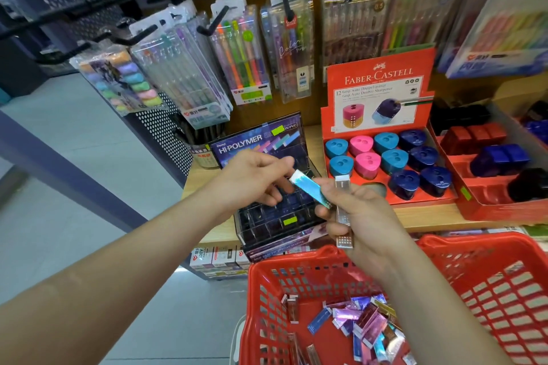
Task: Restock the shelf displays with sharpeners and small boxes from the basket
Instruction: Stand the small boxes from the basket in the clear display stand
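Above the shelf's (430, 215) front edge, the left hand (252, 178) pinches the upper end of a teal box (308, 189) in its fingers. The right hand (364, 216) has its fingers curled round the teal box's lower end and an upright silver box (344, 216). A black display (267, 224) stands near the shelf's left corner, with sharpeners (394, 160) to its right. Below, more boxes (361, 323) lie in the basket (296, 261).
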Motion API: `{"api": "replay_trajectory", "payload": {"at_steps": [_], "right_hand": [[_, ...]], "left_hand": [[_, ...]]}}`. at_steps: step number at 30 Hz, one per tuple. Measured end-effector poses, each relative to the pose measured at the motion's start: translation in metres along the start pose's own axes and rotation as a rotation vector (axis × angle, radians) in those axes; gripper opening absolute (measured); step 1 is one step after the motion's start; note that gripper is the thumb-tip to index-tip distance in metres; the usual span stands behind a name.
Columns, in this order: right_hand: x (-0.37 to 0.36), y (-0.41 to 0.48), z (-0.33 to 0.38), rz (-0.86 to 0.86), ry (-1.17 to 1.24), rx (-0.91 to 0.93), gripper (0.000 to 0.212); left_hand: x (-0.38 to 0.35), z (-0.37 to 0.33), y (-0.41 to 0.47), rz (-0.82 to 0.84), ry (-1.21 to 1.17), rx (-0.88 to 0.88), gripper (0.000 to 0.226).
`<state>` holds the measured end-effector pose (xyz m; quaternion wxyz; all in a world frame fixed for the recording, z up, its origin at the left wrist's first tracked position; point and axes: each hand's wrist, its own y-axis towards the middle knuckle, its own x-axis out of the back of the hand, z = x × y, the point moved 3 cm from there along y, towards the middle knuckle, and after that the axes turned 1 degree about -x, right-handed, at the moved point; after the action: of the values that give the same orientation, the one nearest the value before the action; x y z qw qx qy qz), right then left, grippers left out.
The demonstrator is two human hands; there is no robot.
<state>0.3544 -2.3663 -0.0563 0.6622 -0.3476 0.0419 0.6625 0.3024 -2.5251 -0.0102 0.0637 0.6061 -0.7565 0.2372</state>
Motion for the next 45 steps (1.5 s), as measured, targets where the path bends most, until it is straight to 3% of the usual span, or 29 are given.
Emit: {"api": "replay_trajectory", "payload": {"at_steps": [2, 5, 9, 12, 16, 20, 25, 28, 32, 35, 41, 45], "right_hand": [[-0.002, 0.0, 0.001, -0.018, -0.057, 0.041, 0.012], [-0.003, 0.0, 0.001, -0.047, -0.09, 0.076, 0.007], [-0.002, 0.0, 0.0, -0.085, -0.095, 0.114, 0.006], [-0.005, 0.001, -0.001, -0.096, -0.088, 0.131, 0.008], [-0.011, 0.003, -0.005, -0.069, -0.037, 0.076, 0.008], [-0.01, 0.004, -0.006, -0.014, 0.128, -0.035, 0.022], [-0.007, 0.0, -0.001, 0.049, 0.091, 0.009, 0.047], [-0.007, 0.002, -0.003, 0.049, 0.044, 0.007, 0.039], [-0.007, 0.003, -0.007, 0.083, 0.048, -0.054, 0.046], [-0.008, 0.0, -0.008, 0.098, 0.061, -0.087, 0.038], [-0.002, 0.004, -0.012, 0.002, -0.186, -0.01, 0.015], [0.003, 0.006, -0.015, -0.038, -0.227, -0.003, 0.013]], "left_hand": [[-0.009, -0.003, -0.007, 0.061, -0.104, 0.007, 0.022], [-0.007, -0.006, -0.009, 0.015, -0.17, -0.005, 0.014], [0.006, -0.01, -0.013, 0.111, -0.166, 0.048, 0.039], [0.012, -0.01, -0.017, 0.153, -0.131, 0.077, 0.026], [0.036, -0.012, -0.015, -0.018, -0.078, 0.005, 0.012], [0.078, -0.011, -0.011, -0.257, 0.149, -0.123, 0.018], [0.09, 0.007, -0.008, -0.236, 0.2, -0.044, 0.018], [0.09, 0.01, -0.007, -0.2, 0.281, -0.059, 0.024], [0.095, 0.015, -0.005, -0.293, 0.244, -0.117, 0.01], [0.094, 0.023, 0.001, -0.318, 0.335, -0.118, 0.005], [0.091, 0.028, 0.009, -0.378, 0.482, -0.147, 0.009], [0.095, 0.031, 0.005, -0.416, 0.618, -0.173, 0.013]]}}
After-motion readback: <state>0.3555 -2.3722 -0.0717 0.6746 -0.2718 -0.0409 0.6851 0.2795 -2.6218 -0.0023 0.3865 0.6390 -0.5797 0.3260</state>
